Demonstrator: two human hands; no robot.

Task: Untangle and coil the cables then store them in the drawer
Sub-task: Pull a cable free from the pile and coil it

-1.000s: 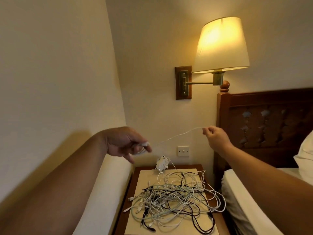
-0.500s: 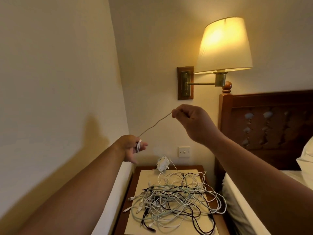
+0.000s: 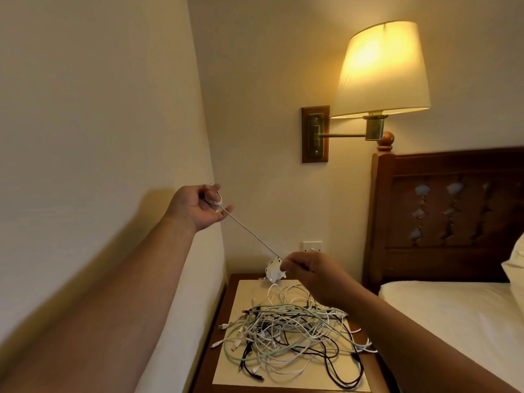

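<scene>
A thin white cable [image 3: 249,232] runs taut between my two hands in the air. My left hand [image 3: 200,207], raised near the left wall, holds a few loops of it wound around the fingers. My right hand [image 3: 314,272], lower and to the right, pinches the cable's free part just above the nightstand. Below lies a tangled pile of white, pale green and black cables [image 3: 286,333] on the wooden nightstand [image 3: 224,296]. A white charger plug [image 3: 272,270] stands at the pile's far edge. No drawer is visible.
A beige mat [image 3: 246,293] covers the nightstand top. A lit wall lamp [image 3: 380,72] hangs above. The bed with white sheets [image 3: 453,316] and dark wooden headboard [image 3: 448,211] is on the right. A wall switch [image 3: 312,246] is behind the nightstand.
My right hand dropped from head height down to just above the nightstand, drawing the cable downward. My left hand rose and turned, with more cable wound on it.
</scene>
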